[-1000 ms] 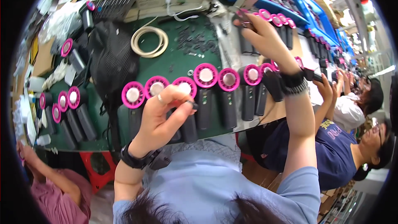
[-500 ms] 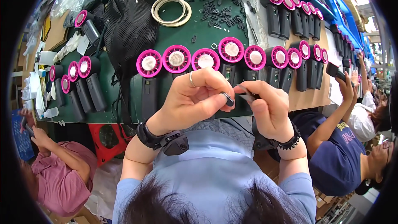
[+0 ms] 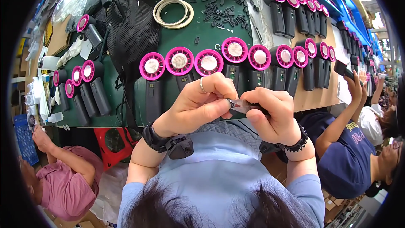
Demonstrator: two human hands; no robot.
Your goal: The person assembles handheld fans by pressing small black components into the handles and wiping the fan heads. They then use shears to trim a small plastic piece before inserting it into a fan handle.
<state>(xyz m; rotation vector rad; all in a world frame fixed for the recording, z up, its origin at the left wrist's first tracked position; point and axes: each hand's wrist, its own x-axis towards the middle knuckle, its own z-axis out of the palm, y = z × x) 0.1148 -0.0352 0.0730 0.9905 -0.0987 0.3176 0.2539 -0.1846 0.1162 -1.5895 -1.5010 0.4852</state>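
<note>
My left hand [image 3: 200,107] is closed, with thumb and forefinger pinching a small black oval piece [image 3: 229,100], mostly hidden by the fingertips. My right hand [image 3: 272,112] grips a small pointed metal tool [image 3: 241,106] whose silver tip meets the black piece; its handle is hidden in the fingers, so I cannot tell its exact kind. Both hands are raised in front of the table's near edge. Just beyond them stands a row of black handheld fans with pink round heads, among them one fan [image 3: 152,66] left of my left hand and another [image 3: 259,57] beyond my right.
Several small black pieces [image 3: 225,15] lie scattered on the green table [image 3: 177,38], near a coiled cream band [image 3: 190,14]. A black mesh bag [image 3: 130,27] lies left of centre. More fans [image 3: 277,12] stand at right. Co-workers sit on both sides, one in a pink shirt [image 3: 69,181].
The metal tool has moved left, and its tip now meets the black piece, where before they were apart. My left hand has turned slightly, hiding more of the piece.
</note>
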